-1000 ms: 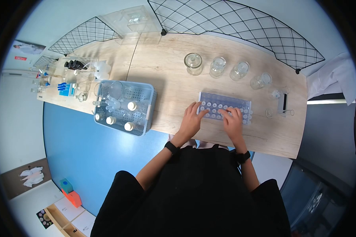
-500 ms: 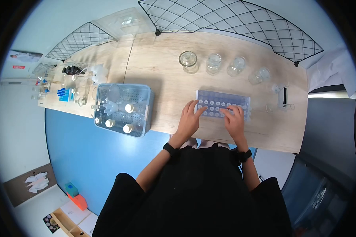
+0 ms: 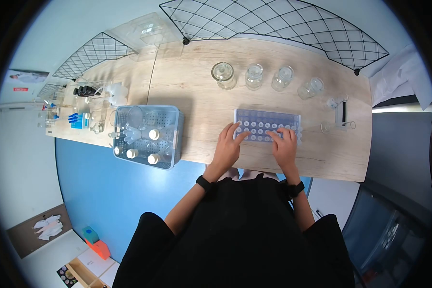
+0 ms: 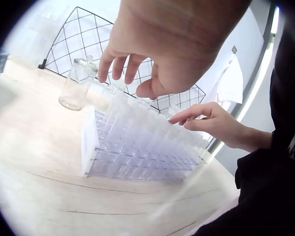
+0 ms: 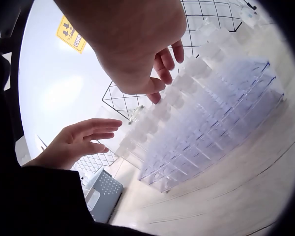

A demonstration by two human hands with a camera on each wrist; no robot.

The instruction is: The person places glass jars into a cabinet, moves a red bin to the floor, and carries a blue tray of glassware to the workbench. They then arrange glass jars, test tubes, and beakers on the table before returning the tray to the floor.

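Note:
A clear, purple-tinted tube rack (image 3: 269,116) stands on the table in front of the person, filled with rows of capped plastic tubes (image 4: 132,128). Their round white caps (image 3: 254,124) face up in the head view. At the rack's left end is the left hand (image 3: 227,151), thumb and fingers spread apart, fingertips close by the end caps. The right hand (image 3: 285,151) lies over the right half, its fingertips right at the caps. In the right wrist view the left hand's fingers (image 5: 101,135) are nearly straight, with nothing between them and the thumb.
Several lidded glass jars (image 3: 223,76) line the table behind the rack. A blue perforated basket (image 3: 176,139) with white-capped bottles stands to the left. Small glassware (image 3: 325,127) lies at the right. Black wire mesh panels (image 3: 273,19) border the back edge.
The head view has shifted slightly, so the table things appear a little further left. Both hands keep nearly the same place over the rack.

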